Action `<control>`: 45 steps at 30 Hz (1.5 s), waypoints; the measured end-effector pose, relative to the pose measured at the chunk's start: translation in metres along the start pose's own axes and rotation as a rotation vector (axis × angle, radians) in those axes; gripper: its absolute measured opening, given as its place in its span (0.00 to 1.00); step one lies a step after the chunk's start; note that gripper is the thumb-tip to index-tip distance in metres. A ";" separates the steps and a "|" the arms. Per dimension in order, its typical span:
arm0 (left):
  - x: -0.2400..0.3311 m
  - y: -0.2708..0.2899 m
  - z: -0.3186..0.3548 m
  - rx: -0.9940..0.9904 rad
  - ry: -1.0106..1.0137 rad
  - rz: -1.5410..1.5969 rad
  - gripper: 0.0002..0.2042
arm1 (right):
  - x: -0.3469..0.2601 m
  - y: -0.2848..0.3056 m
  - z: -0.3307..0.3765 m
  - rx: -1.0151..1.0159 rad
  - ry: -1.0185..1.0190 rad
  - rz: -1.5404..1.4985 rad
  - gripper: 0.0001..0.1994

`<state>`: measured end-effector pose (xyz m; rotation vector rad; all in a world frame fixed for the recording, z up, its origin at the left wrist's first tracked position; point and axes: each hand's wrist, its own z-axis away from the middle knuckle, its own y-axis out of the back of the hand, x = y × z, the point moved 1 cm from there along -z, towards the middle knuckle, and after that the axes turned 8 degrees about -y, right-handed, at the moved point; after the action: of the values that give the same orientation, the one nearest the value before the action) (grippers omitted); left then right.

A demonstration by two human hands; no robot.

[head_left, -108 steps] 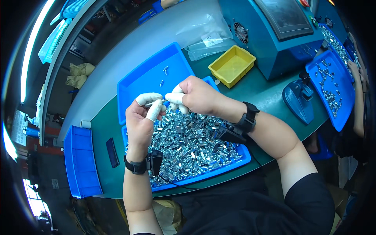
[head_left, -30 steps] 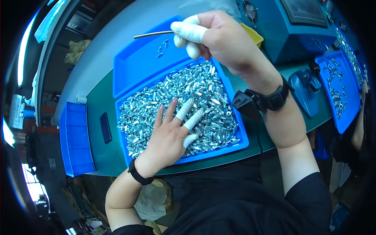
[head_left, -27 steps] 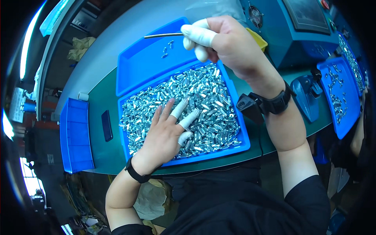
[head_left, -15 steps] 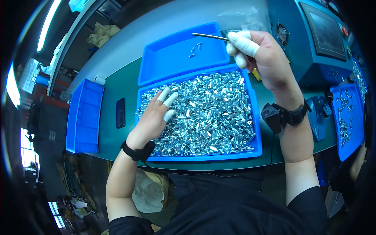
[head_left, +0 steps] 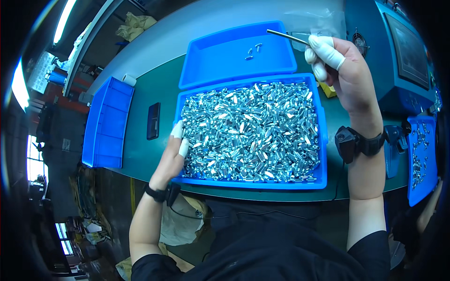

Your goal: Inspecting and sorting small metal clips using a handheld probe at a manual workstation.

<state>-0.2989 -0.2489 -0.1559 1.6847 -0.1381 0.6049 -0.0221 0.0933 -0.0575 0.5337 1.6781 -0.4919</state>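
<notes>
A blue tray (head_left: 253,184) full of small shiny metal hexagonal pieces (head_left: 248,136) lies in front of me. At its left rim is my left hand (head_left: 169,158), turned on edge, with white finger covers. Its visible thumb and finger are stretched out and apart, beside the pieces; the other fingers are hidden. My right hand (head_left: 341,63), also in white finger covers, is raised past the tray's far right corner. A thin metal rod (head_left: 287,36) is pinched between its thumb and fingers, with the free end pointing left and slightly up.
Behind lies a second blue tray (head_left: 215,68) with a few metal pieces. To the left are a black phone (head_left: 153,121), a blue bin (head_left: 110,124) and a white roll (head_left: 129,79). A machine with a screen (head_left: 407,49) stands right, near another blue tray (head_left: 417,187) of parts.
My left hand has moved off the metal pieces to the tray's left rim and turned on edge. The rod in my right hand tilts more steeply. The whole view has shifted.
</notes>
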 end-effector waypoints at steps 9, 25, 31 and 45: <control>0.050 -0.021 0.040 -0.042 -0.002 0.001 0.31 | 0.013 -0.013 -0.010 0.015 0.040 -0.010 0.17; 0.072 -0.003 -0.062 -0.095 -0.156 -0.198 0.32 | -0.030 -0.009 0.009 -0.023 -0.030 -0.020 0.15; 0.114 -0.012 -0.068 -0.113 -0.208 -0.219 0.30 | -0.031 -0.001 0.006 -0.019 -0.042 -0.009 0.16; 0.195 -0.059 -0.119 -0.244 -0.333 -0.096 0.32 | -0.041 -0.001 0.012 -0.041 -0.005 -0.009 0.15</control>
<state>-0.1450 -0.0763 -0.1077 1.5321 -0.3541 0.2213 -0.0066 0.0822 -0.0187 0.4945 1.6828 -0.4642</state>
